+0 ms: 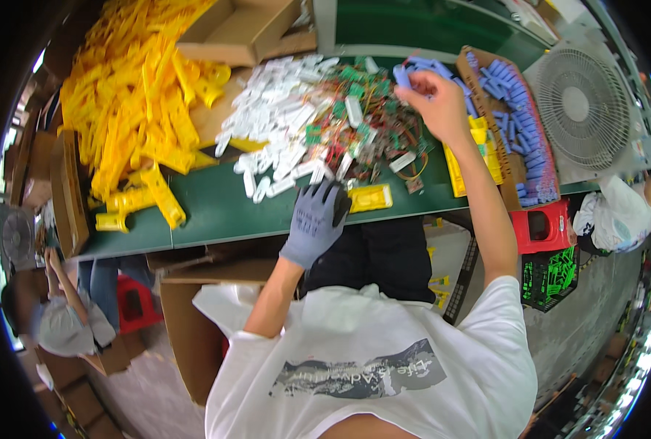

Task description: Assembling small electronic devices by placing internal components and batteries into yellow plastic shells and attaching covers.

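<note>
My left hand (315,221), in a grey-blue glove with dark fingertips, is at the near edge of the green bench. Its curled fingers close on the left end of a yellow plastic casing (371,197) that points right; the exact contact is partly hidden. Farther right, my bare right hand (441,106) reaches across the bench, a blue battery cell (402,77) pinched between thumb and fingers. Beside and behind it lie loose blue cells (431,66). Left of it spread white plastic pieces (278,102) and small green circuit boards with wires (354,91).
A big heap of yellow casings (135,95) covers the bench's left side, near an open cardboard box (230,33). At right stand stacked yellow casings (479,157), a carton of blue cells (519,117) and a fan (576,104). Red stools (541,225) and other people are beyond.
</note>
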Motion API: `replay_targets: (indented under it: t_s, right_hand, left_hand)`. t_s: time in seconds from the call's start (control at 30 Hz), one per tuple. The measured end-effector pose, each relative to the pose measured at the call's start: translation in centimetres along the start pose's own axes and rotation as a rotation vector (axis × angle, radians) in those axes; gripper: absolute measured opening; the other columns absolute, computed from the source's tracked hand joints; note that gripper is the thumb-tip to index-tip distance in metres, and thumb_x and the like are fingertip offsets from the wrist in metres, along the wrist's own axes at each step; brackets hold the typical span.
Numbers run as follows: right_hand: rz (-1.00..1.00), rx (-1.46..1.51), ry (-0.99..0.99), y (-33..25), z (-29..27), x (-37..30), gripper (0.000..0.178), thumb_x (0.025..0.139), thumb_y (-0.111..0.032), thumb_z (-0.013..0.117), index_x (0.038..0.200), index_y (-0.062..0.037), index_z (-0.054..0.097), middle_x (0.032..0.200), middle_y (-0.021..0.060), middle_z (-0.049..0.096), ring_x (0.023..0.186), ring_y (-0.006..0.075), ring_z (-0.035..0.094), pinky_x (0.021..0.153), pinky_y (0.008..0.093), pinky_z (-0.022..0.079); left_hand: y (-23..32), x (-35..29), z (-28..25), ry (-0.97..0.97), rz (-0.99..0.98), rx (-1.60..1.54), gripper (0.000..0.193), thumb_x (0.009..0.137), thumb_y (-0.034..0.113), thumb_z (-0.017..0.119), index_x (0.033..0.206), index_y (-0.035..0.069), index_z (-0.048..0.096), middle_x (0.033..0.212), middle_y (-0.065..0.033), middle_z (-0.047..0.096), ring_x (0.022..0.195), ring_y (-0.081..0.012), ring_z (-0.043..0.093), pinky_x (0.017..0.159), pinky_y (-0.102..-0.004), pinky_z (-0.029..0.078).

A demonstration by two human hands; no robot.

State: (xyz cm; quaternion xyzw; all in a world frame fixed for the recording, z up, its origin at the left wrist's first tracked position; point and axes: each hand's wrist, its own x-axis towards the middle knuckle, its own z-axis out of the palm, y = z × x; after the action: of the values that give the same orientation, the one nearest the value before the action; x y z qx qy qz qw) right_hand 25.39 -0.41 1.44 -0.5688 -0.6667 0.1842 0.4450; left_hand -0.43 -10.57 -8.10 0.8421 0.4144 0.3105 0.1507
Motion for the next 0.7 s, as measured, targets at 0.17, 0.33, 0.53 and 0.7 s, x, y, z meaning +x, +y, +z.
replay_targets:
  t_s: [0.17, 0.33, 0.53, 0.7]
  right_hand:
    - [-0.224, -0.109, -0.358, -2.3, 3.6, -11.6, 0.023, 0.068, -0.016, 0.079, 0.085, -0.0056, 0.067, 0.081, 0.0054, 0.061, 0.079, 0.0243, 0.06, 0.071, 0.0334, 0.048]
    - [-0.176, -0.038, -0.296, -1.3, 4.7, -13.1, 0.023, 0.067, -0.015, 0.079, 0.082, -0.0053, 0.064, 0.078, 0.0051, 0.057, 0.075, 0.0239, 0.059, 0.065, 0.034, 0.046]
    - [-0.012, -0.06, -0.425, -1.2, 3.7, -12.9, 0.021, 0.069, -0.014, 0.077, 0.081, -0.0051, 0.062, 0.079, 0.0064, 0.057, 0.071, 0.0247, 0.059, 0.06, 0.0348, 0.045]
    - [-0.048, -0.064, -0.384, -1.0, 4.2, -13.3, 0.022, 0.069, -0.011, 0.078, 0.083, -0.0056, 0.062, 0.081, 0.0059, 0.058, 0.073, 0.0236, 0.06, 0.062, 0.0345, 0.047]
  left_hand:
    - [-0.2, 0.4, -0.1, -0.089, 0.007, -0.013, 0.034, 0.075, 0.011, 0.066, 0.106, 0.003, 0.054, 0.11, -0.0173, 0.057, 0.1, -0.036, 0.054, 0.087, -0.045, 0.041]
    - [0.0, 0.3, 0.0, -0.111, 0.021, 0.011, 0.039, 0.075, 0.009, 0.065, 0.111, 0.0, 0.052, 0.11, -0.0188, 0.055, 0.101, -0.0371, 0.053, 0.089, -0.0455, 0.041]
    - [-0.1, -0.1, 0.2, -0.133, 0.022, -0.008, 0.038, 0.073, 0.006, 0.067, 0.108, 0.002, 0.052, 0.11, -0.0183, 0.055, 0.099, -0.0376, 0.053, 0.088, -0.0457, 0.041]
    - [-0.2, 0.0, -0.1, -0.113, 0.031, -0.032, 0.036, 0.072, 0.006, 0.067, 0.106, 0.003, 0.053, 0.11, -0.0186, 0.055, 0.098, -0.0381, 0.053, 0.088, -0.0459, 0.041]
